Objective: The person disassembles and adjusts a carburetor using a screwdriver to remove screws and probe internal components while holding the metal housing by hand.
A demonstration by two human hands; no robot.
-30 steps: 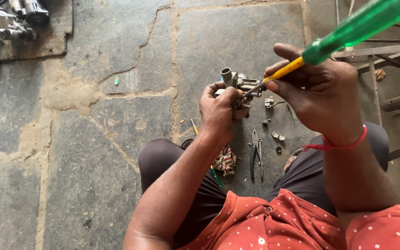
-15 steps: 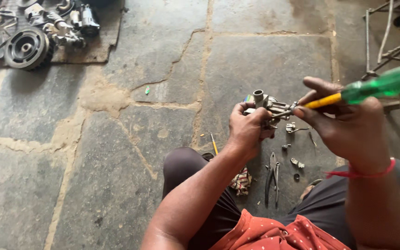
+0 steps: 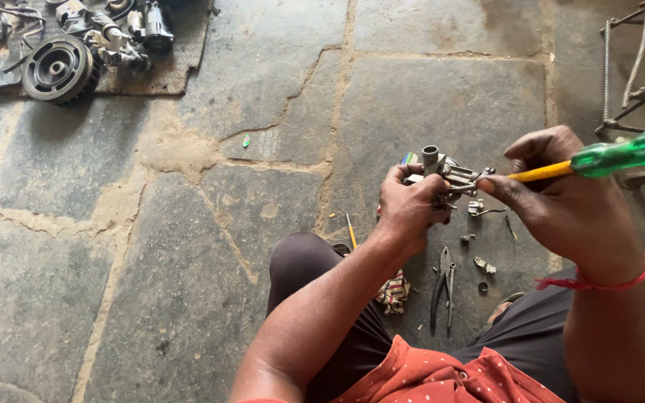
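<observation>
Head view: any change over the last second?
The camera swung left, so the toothed pulley and parts on the mat came into view. The green-handled screwdriver dropped from steep to nearly level. Unchanged: left hand grips the metal part, right hand holds the screwdriver on it.

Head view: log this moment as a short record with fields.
Setting: stone floor, person seated
Left hand: grips a small metal part
Right hand: holds a screwdriver, green handle and yellow shaft, tip at the part
Below the hands: pliers, small loose bits, a rag
Top left: mat with a toothed wheel and other engine pieces
Right edge: metal frame
</observation>
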